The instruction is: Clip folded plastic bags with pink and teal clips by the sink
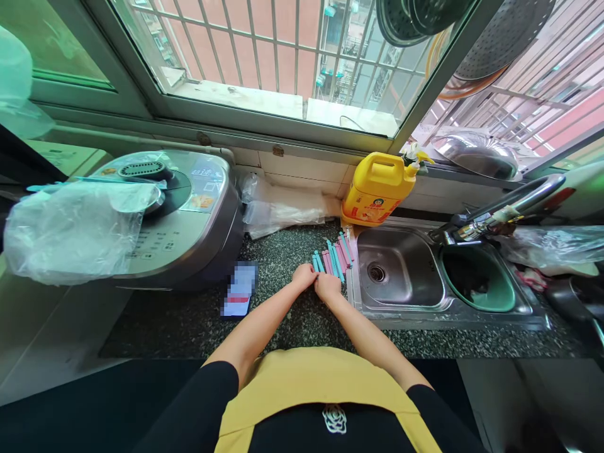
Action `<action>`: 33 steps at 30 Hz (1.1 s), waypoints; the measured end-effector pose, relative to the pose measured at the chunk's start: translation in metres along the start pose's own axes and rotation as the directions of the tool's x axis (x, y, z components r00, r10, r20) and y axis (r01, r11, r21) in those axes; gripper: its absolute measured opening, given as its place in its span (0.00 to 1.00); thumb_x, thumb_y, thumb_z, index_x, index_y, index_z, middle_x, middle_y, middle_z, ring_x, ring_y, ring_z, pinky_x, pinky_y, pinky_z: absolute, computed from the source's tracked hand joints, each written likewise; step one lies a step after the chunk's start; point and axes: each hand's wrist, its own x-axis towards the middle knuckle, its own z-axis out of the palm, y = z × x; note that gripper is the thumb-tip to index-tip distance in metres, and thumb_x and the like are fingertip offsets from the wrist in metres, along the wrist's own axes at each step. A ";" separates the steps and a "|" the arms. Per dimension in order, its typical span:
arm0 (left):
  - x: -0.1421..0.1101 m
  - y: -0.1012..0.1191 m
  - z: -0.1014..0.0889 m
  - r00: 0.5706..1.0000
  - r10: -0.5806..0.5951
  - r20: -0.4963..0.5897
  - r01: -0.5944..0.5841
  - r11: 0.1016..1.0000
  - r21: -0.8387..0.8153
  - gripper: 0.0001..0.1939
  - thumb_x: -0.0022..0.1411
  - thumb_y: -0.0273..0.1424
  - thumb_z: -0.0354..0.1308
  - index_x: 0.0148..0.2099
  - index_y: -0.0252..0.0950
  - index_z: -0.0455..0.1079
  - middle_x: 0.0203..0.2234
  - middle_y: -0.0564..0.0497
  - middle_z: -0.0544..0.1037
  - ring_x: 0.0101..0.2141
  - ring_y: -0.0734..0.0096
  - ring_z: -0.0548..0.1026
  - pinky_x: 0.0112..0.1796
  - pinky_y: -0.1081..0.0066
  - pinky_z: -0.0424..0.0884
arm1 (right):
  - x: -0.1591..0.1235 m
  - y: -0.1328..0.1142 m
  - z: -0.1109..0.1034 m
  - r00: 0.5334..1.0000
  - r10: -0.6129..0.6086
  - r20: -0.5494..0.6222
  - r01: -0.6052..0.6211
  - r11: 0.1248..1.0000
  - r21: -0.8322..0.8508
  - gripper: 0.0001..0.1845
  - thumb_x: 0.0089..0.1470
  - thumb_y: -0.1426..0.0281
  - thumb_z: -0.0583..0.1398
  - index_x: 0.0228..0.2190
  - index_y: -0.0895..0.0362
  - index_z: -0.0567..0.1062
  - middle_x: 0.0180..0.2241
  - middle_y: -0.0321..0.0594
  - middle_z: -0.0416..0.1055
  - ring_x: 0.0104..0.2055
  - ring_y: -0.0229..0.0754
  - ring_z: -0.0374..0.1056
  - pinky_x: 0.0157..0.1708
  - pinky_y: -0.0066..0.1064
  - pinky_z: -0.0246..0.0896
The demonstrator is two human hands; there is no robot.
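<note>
My left hand [304,275] and my right hand [328,287] meet over the dark speckled countertop [283,251]. Both have their fingers curled in and pressed together at the tips. Whatever is between them is too small or too hidden to make out. Just beyond my knuckles, slim pink and teal sticks that look like bag sealing clips [334,257] lie side by side in a slanting row. The row runs up towards the rim of the sink, and my right hand covers its near end.
At right is a steel double sink [401,267] with a faucet [500,214] and a green basin [479,277]. A yellow jug [380,189] stands behind the clips. Clear plastic bags [283,204] lie by the wall. A phone [240,289] and a large rice cooker [189,214] are at left.
</note>
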 end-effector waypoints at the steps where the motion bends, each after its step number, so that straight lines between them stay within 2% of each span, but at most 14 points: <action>1: 0.001 0.001 0.000 1.000 0.001 0.003 -0.001 1.000 0.002 0.09 0.53 0.34 0.56 0.32 0.34 0.73 0.35 0.42 0.78 0.38 0.61 0.74 0.34 0.70 0.66 | 0.002 0.000 0.000 1.000 0.004 -0.005 -0.004 1.000 0.007 0.18 0.58 0.69 0.47 0.43 0.64 0.71 0.39 0.58 0.73 0.43 0.47 0.71 0.38 0.32 0.62; 9: -0.010 0.006 -0.011 0.999 0.047 -0.009 -0.047 0.997 -0.054 0.10 0.56 0.32 0.53 0.34 0.33 0.73 0.35 0.41 0.78 0.38 0.61 0.74 0.36 0.69 0.67 | 0.000 0.000 -0.006 0.999 0.007 -0.053 -0.005 0.999 0.036 0.17 0.57 0.68 0.49 0.40 0.65 0.73 0.35 0.60 0.74 0.40 0.51 0.72 0.36 0.35 0.63; 11: -0.023 0.004 -0.027 0.996 0.088 -0.024 -0.090 0.993 -0.080 0.09 0.56 0.31 0.53 0.35 0.34 0.73 0.34 0.44 0.78 0.36 0.65 0.74 0.35 0.71 0.67 | 0.001 -0.003 -0.016 0.997 0.000 -0.080 0.003 0.999 0.040 0.18 0.57 0.66 0.50 0.41 0.64 0.72 0.34 0.58 0.74 0.38 0.52 0.72 0.34 0.35 0.62; 13: -0.044 0.000 -0.056 0.981 0.185 -0.056 -0.191 0.973 -0.129 0.09 0.56 0.31 0.53 0.36 0.35 0.73 0.31 0.49 0.78 0.33 0.70 0.74 0.34 0.74 0.67 | 0.004 -0.011 -0.034 0.985 -0.053 -0.163 0.064 0.996 0.061 0.17 0.56 0.65 0.52 0.42 0.62 0.72 0.34 0.55 0.75 0.37 0.50 0.72 0.33 0.34 0.61; 15: -0.070 -0.008 -0.103 0.918 0.367 -0.149 -0.392 0.897 -0.205 0.10 0.57 0.32 0.52 0.36 0.35 0.73 0.28 0.51 0.77 0.30 0.73 0.73 0.32 0.76 0.67 | 0.009 -0.028 -0.061 0.940 -0.169 -0.298 0.211 0.971 0.116 0.14 0.55 0.67 0.53 0.41 0.59 0.72 0.34 0.49 0.75 0.38 0.47 0.72 0.34 0.31 0.60; 16: -0.083 -0.014 -0.133 0.852 0.471 -0.231 -0.518 0.823 -0.235 0.11 0.57 0.32 0.51 0.36 0.34 0.73 0.29 0.51 0.77 0.29 0.73 0.72 0.32 0.75 0.67 | 0.012 -0.041 -0.077 0.895 -0.238 -0.378 0.313 0.938 0.150 0.13 0.55 0.67 0.53 0.39 0.58 0.73 0.34 0.46 0.75 0.38 0.45 0.71 0.34 0.29 0.59; 18: -0.108 -0.032 -0.203 0.743 0.532 -0.407 -0.631 0.759 -0.162 0.12 0.57 0.35 0.51 0.34 0.33 0.72 0.27 0.50 0.76 0.28 0.73 0.71 0.31 0.74 0.67 | 0.016 -0.075 -0.112 0.783 -0.345 -0.517 0.501 0.843 0.196 0.12 0.55 0.66 0.53 0.35 0.58 0.74 0.31 0.42 0.75 0.35 0.41 0.71 0.33 0.27 0.57; 19: -0.117 -0.044 -0.240 0.696 0.502 -0.514 -0.625 0.776 -0.088 0.12 0.57 0.36 0.51 0.33 0.33 0.72 0.26 0.50 0.76 0.29 0.73 0.71 0.32 0.74 0.66 | 0.017 -0.095 -0.130 0.732 -0.389 -0.559 0.582 0.784 0.216 0.12 0.55 0.66 0.53 0.33 0.58 0.75 0.29 0.41 0.75 0.33 0.40 0.70 0.32 0.26 0.56; 21: -0.127 -0.073 -0.313 0.606 0.355 -0.712 -0.497 0.868 0.009 0.13 0.57 0.35 0.50 0.34 0.32 0.72 0.27 0.49 0.76 0.29 0.72 0.71 0.33 0.73 0.66 | 0.020 -0.141 -0.164 0.667 -0.441 -0.600 0.689 0.673 0.270 0.12 0.54 0.67 0.53 0.31 0.58 0.75 0.27 0.38 0.75 0.30 0.37 0.68 0.29 0.24 0.55; 23: -0.128 -0.107 -0.373 0.538 0.206 -0.817 -0.284 0.957 0.054 0.12 0.55 0.34 0.51 0.35 0.32 0.72 0.28 0.48 0.76 0.29 0.70 0.71 0.33 0.73 0.65 | 0.022 -0.187 -0.191 0.663 -0.476 -0.579 0.721 0.613 0.322 0.13 0.54 0.67 0.53 0.29 0.59 0.75 0.26 0.37 0.74 0.29 0.36 0.67 0.28 0.23 0.54; 24: -0.125 -0.124 -0.397 0.536 0.144 -0.832 -0.163 0.984 0.065 0.12 0.54 0.33 0.51 0.35 0.32 0.72 0.28 0.48 0.76 0.30 0.69 0.71 0.33 0.72 0.65 | 0.023 -0.209 -0.202 0.673 -0.496 -0.549 0.721 0.604 0.340 0.13 0.54 0.67 0.53 0.29 0.59 0.76 0.26 0.37 0.74 0.29 0.36 0.67 0.28 0.23 0.55; 27: -0.111 -0.163 -0.437 0.632 0.029 -0.774 0.090 0.990 0.111 0.09 0.51 0.29 0.53 0.32 0.33 0.73 0.28 0.47 0.77 0.32 0.65 0.73 0.34 0.72 0.65 | 0.030 -0.262 -0.223 0.756 -0.476 -0.449 0.642 0.671 0.370 0.12 0.54 0.69 0.54 0.30 0.60 0.76 0.27 0.40 0.74 0.32 0.37 0.67 0.30 0.24 0.56; 29: -0.101 -0.178 -0.445 0.695 -0.011 -0.719 0.162 0.976 0.142 0.07 0.49 0.29 0.54 0.29 0.34 0.73 0.27 0.46 0.77 0.33 0.62 0.73 0.33 0.72 0.65 | 0.035 -0.284 -0.229 0.793 -0.441 -0.420 0.594 0.710 0.377 0.12 0.54 0.70 0.54 0.29 0.61 0.76 0.27 0.43 0.74 0.32 0.39 0.68 0.31 0.25 0.57; 33: -0.089 -0.188 -0.447 0.805 -0.079 -0.587 0.202 0.968 0.146 0.07 0.46 0.32 0.57 0.22 0.34 0.70 0.20 0.46 0.75 0.30 0.59 0.74 0.29 0.71 0.65 | 0.041 -0.305 -0.232 0.815 -0.434 -0.384 0.569 0.724 0.390 0.13 0.52 0.68 0.55 0.24 0.62 0.76 0.21 0.42 0.72 0.27 0.39 0.68 0.29 0.26 0.58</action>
